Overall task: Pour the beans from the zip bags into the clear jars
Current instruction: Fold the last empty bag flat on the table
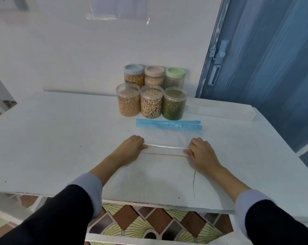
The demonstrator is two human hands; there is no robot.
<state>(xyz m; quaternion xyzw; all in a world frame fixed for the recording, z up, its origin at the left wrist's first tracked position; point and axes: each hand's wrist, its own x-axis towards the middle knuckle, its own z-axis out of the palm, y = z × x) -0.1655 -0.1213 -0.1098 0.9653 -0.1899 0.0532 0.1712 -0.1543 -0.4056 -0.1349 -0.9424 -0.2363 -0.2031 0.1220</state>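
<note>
An empty clear zip bag [167,137] with a blue zip strip [169,125] lies flat on the white table [61,138]. Its near end is rolled or folded into a thin band [165,147]. My left hand [132,147] grips that band's left end and my right hand [201,151] grips its right end. Behind the bag stand three lidless clear jars: yellow beans [128,103], speckled pale beans [151,105], green beans [174,106]. All three are filled nearly to the rim.
Three lidded jars stand in a back row against the wall: blue lid [133,69], pink lid [154,71], green lid [175,73]. A long white box [220,112] lies right of the jars. A blue door [264,68] is at right. Patterned floor shows below the table edge.
</note>
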